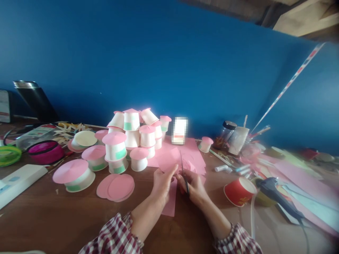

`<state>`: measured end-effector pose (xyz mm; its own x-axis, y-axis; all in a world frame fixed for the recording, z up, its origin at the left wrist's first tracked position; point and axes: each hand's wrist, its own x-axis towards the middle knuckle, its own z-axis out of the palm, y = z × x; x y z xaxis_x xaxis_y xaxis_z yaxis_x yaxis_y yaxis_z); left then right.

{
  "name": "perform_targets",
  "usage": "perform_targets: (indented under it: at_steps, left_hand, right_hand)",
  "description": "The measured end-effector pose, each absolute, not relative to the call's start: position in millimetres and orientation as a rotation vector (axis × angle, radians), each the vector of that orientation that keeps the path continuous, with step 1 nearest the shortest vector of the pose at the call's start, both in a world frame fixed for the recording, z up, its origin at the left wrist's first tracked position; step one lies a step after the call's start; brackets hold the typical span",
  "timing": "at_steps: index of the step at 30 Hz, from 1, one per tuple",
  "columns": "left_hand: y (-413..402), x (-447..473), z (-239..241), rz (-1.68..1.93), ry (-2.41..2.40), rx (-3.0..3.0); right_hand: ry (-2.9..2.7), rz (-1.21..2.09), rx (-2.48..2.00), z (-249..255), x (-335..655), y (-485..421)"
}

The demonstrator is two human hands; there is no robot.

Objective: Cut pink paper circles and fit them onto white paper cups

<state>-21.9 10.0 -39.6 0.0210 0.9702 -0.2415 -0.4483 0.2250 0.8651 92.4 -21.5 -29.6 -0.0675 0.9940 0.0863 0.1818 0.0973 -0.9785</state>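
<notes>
Near the middle of the table, my left hand (161,184) pinches a piece of pink paper (168,160) with the thumb on top. Close by on the right, my right hand (196,188) is closed around scissors (186,183), whose blade points away from me along the paper's right side. Pink sheets (193,146) lie beneath and beyond both hands. Left of my left hand is a small overlapping pile of pink paper discs (121,187). Behind it stand several white paper cups (116,151), upside down and topped with pink paper, some stacked.
A red paper cup (239,191) and a dark glue gun (280,197) lie on the right, beside scattered coloured paper. A lidded jar (225,134) stands near the blue wall. On the left are a magenta pouch (45,152), a white box (21,183) and a black bottle (34,100).
</notes>
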Motion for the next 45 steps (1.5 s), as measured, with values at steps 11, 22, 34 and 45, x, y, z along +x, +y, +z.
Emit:
perform_targets:
  at_steps: [11,22,34,45]
  left_hand:
    - [7.6,-22.4,-33.7,1.224,1.016,0.669]
    - [6.3,-22.4,-29.4,1.202,1.043,0.655]
    - [8.9,-22.5,-34.7,1.260,0.972,0.619]
    - [6.6,-21.4,-30.0,1.281,1.036,0.610]
  right_hand:
    - [-1.434,1.060,-1.267,-26.8,92.6,-22.0]
    - [-1.443,1.045,-1.336,-25.2,92.7,-22.1]
    - [-1.461,1.064,-1.320,-25.6,91.7,-22.8]
    - [-1.452,1.076,-1.319,-28.3,92.2,-22.1]
